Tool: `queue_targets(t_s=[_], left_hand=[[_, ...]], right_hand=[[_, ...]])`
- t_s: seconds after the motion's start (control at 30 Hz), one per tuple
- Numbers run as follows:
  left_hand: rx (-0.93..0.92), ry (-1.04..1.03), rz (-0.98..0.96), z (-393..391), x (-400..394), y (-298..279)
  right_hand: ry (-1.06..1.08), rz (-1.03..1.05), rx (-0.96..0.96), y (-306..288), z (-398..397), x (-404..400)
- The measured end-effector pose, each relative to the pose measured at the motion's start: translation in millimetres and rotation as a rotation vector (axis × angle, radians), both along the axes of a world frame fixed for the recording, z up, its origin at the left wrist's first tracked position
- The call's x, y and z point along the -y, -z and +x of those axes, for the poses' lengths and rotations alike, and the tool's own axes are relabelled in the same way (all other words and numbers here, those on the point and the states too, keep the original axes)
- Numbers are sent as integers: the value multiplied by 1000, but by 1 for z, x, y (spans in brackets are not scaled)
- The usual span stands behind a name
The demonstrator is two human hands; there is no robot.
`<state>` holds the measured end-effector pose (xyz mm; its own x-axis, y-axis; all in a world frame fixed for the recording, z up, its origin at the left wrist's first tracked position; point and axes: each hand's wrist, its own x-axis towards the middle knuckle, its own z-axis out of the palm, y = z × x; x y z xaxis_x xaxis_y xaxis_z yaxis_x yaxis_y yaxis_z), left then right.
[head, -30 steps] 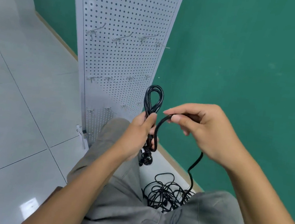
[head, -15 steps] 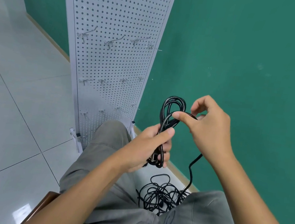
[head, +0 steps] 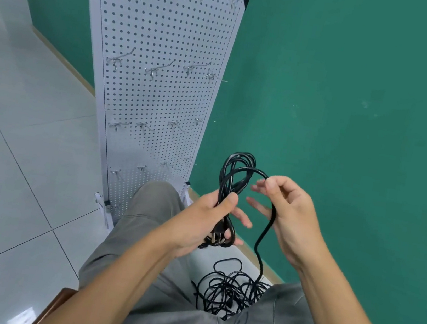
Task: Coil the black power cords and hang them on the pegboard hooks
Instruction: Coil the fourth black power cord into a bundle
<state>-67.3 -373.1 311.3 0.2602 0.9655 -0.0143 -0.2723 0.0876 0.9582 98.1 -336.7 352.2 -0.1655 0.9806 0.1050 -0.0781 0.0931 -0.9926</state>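
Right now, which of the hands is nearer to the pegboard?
The left. The left hand grips the coiled power cord just right of the pegboard base. The right hand pinches the cord's loose strand farther right, before the green wall.

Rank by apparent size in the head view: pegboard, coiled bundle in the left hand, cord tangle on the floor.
1. pegboard, clearly largest.
2. cord tangle on the floor and coiled bundle in the left hand: look similar; the bundle is nearer, so unranked.
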Motion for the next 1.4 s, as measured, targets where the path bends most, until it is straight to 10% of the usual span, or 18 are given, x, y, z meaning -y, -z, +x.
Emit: queue_targets(t_s=[0.7, 0.97, 1.4], left_hand=[[-76, 76, 95, 10, 3, 11], [151, 206, -50, 6, 0, 18], [275, 391, -112, 20, 9, 14]], right_hand=[[30, -269, -272, -4, -32, 2], [-78, -200, -11, -7, -15, -13], [-319, -260, -391, -10, -25, -14]])
